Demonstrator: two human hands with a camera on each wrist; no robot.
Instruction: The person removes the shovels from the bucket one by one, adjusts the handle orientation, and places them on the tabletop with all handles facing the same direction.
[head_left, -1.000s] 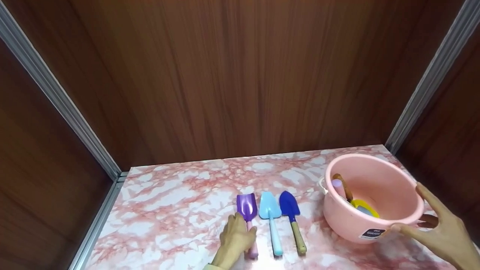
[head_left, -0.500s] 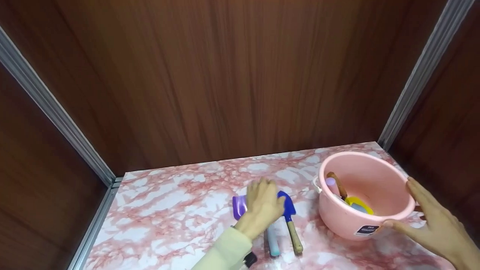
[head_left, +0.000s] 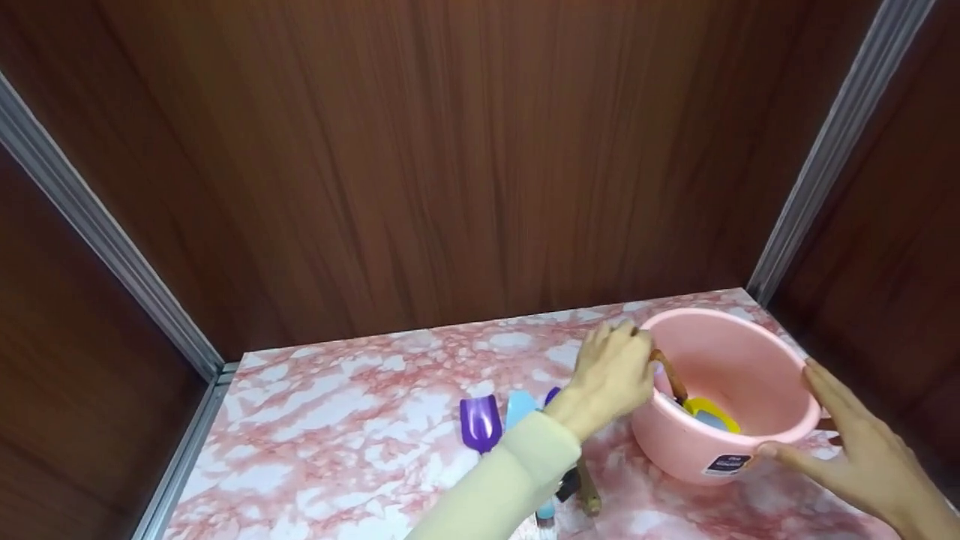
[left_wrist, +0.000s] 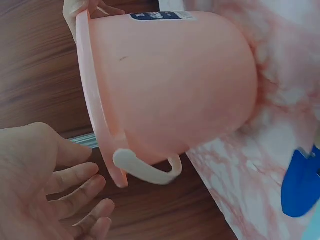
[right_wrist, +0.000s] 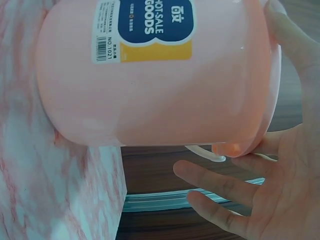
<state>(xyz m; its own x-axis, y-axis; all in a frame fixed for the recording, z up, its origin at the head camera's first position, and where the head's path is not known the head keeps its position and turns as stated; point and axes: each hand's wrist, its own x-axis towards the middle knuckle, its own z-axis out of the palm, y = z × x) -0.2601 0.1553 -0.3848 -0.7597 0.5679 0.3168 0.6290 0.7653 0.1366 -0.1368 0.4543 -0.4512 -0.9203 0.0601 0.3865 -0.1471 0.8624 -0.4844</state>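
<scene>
A pink bucket [head_left: 675,446] with a pale handle [left_wrist: 145,170] stands at the right of the table. My right hand [head_left: 862,454] holds its right side by the rim, thumb and index finger spread along it. Beside the left rim is my left hand [head_left: 611,371], its fingers loosely bent with nothing between them in the left wrist view. Inside the bucket are a brown handle [head_left: 671,375], a lilac piece and a yellow-edged item [head_left: 716,414]. On the table lie a purple shovel [head_left: 480,421], a light blue shovel [head_left: 520,407] and a blue trowel [left_wrist: 301,182], partly hidden by my left arm.
The marbled pink and white table [head_left: 337,420] ends at a brown wood-grain wall [head_left: 420,165] at the back. Metal rails [head_left: 832,150] run up both rear corners.
My left hand has left the purple shovel, passed over the other tools and reached the bucket's left rim. The shovels and trowel stay on the table. My right hand remains on the bucket.
</scene>
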